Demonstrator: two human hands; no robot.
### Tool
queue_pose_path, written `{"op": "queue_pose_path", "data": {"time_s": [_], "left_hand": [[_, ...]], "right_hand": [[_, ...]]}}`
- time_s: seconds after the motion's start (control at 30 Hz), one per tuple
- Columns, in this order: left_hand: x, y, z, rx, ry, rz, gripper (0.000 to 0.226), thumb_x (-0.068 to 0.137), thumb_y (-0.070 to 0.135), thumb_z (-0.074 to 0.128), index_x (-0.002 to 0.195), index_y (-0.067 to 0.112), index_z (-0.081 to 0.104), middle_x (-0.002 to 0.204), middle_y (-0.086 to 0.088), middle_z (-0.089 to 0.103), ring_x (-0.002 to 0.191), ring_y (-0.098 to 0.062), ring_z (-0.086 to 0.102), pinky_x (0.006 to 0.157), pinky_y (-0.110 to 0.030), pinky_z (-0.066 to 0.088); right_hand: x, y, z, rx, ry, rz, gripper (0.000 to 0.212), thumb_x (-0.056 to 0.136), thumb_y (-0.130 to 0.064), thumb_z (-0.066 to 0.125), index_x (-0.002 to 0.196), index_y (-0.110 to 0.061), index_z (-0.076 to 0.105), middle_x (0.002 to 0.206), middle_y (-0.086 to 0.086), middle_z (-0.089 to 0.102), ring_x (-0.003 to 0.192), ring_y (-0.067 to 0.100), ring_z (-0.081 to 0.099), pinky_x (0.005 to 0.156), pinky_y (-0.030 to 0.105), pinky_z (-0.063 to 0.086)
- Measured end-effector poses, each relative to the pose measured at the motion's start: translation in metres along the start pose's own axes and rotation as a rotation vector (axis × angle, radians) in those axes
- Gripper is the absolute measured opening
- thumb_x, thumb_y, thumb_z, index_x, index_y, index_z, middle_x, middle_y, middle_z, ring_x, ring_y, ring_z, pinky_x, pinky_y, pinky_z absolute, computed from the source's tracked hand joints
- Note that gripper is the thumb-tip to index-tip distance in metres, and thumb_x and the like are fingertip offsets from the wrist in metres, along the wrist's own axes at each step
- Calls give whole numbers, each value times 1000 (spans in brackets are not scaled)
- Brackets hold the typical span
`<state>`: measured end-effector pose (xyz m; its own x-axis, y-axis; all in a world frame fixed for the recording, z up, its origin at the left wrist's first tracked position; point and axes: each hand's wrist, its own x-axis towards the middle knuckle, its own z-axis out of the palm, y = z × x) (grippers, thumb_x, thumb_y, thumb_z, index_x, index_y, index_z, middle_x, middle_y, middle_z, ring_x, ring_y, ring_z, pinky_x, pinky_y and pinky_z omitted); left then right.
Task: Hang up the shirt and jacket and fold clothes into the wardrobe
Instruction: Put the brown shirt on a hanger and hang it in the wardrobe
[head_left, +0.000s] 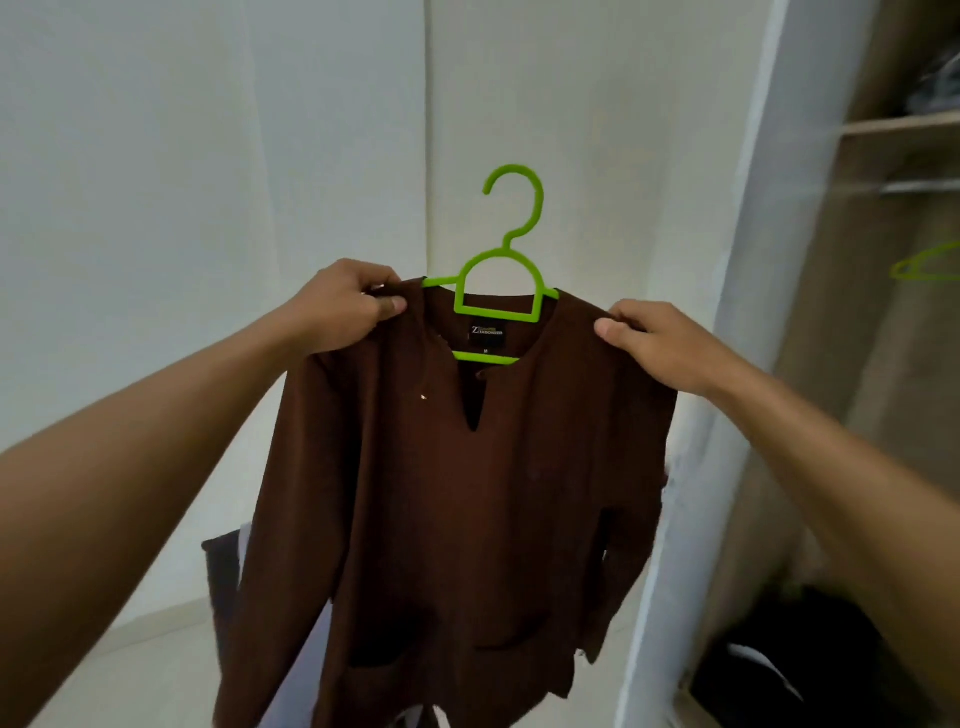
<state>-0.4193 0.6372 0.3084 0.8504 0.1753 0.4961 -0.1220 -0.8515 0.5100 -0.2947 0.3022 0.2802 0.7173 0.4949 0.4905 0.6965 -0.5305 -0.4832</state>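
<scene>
Hidden or unclear: the shirt is cut off at the bottom edge of view, so its hem is not seen. The hanger has both arms buried inside the shoulders; only hook, neck frame and one crossbar show. The wardrobe at 3 o'clock is blurred. A dark bundle on its shelf and a dark heap at 5 o'clock cannot be identified. Nor can a dark shape at 8 o'clock, behind the sleeve.

Position: I hold the shirt in mid-air at centre view, before a white wall. Its long axis runs vertical, collar at 12 o'clock, slit front facing me. The hook opens toward 9 o'clock.

My left hand pinches the shoulder at 9 o'clock of the collar, thumb on the front. My right hand pinches the other shoulder at 3 o'clock.

Count: one shirt, two hands, two green hangers. The second hanger sits below the wardrobe rail, cut off by the edge.
</scene>
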Motion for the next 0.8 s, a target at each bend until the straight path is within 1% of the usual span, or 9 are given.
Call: {"op": "queue_pose_path", "data": {"time_s": [0.07, 0.1, 0.23, 0.33, 0.4, 0.47, 0.53, 0.63, 0.8], "left_hand": [[9, 9, 10, -22, -26, 44, 9, 92, 20, 65, 94, 25, 73, 94, -7, 72, 97, -26, 66, 92, -40, 50], [14, 14, 16, -39, -42, 61, 9, 92, 20, 65, 96, 24, 73, 95, -6, 72, 97, -25, 66, 92, -39, 49], [28, 45, 44, -135, -154, 160, 10, 94, 20, 66, 99, 22, 74, 95, -5, 73, 96, -23, 66, 94, -37, 49], [38, 69, 64, -195, -187, 238, 9, 94, 23, 66, 97, 25, 74, 95, -4, 73, 96, -24, 67, 94, -39, 52], [44, 90, 78, -247, -213, 284, 8, 94, 25, 66, 93, 28, 73, 91, -2, 71, 91, -23, 65, 90, -37, 52], [48, 109, 92, -284, -236, 314, 8, 95, 26, 66, 92, 29, 73, 91, -2, 70, 90, -23, 64, 88, -35, 51], [52, 127, 105, -313, -249, 343, 7, 94, 27, 66, 94, 27, 73, 96, -6, 71, 95, -27, 64, 91, -38, 51], [54, 158, 127, -368, -254, 375, 3, 92, 27, 70, 93, 24, 71, 100, -9, 70, 98, -28, 64, 90, -37, 49], [56, 209, 158, -398, -316, 459, 6, 92, 27, 70, 86, 26, 72, 96, -8, 70, 96, -27, 64, 91, -39, 50]], "right_hand": [[-18, 6, -15, -41, 16, 68, 25, 102, -31, 55, 90, -10, 64, 85, 12, 65, 74, 17, 57, 72, 37, 45], [-28, 9, -23, -78, 30, 95, 26, 102, -31, 55, 89, -10, 64, 82, 11, 64, 72, 17, 55, 70, 37, 44], [-67, 17, -55, -187, 140, 206, 25, 102, -29, 55, 87, -11, 64, 76, 6, 61, 71, 17, 54, 70, 38, 44], [-93, 14, -80, -250, 223, 242, 24, 102, -22, 56, 78, -17, 59, 70, -5, 52, 68, 11, 48, 69, 35, 39], [-114, 7, -99, -297, 281, 276, 25, 101, -22, 56, 77, -21, 56, 70, -8, 51, 67, 8, 48, 68, 34, 38], [-132, 2, -116, -351, 309, 302, 23, 101, -22, 56, 78, -21, 57, 71, -8, 53, 71, 14, 51, 68, 34, 38], [-148, -3, -132, -401, 319, 351, 22, 101, -23, 56, 80, -23, 57, 75, -6, 57, 79, 17, 54, 70, 33, 38], [-173, -4, -159, -472, 327, 441, 17, 102, -27, 55, 91, -17, 63, 91, 5, 67, 90, 24, 61, 75, 37, 45], [-212, 4, -194, -538, 368, 537, 18, 103, -29, 54, 92, -19, 63, 91, 4, 67, 91, 23, 62, 73, 36, 44]]}}
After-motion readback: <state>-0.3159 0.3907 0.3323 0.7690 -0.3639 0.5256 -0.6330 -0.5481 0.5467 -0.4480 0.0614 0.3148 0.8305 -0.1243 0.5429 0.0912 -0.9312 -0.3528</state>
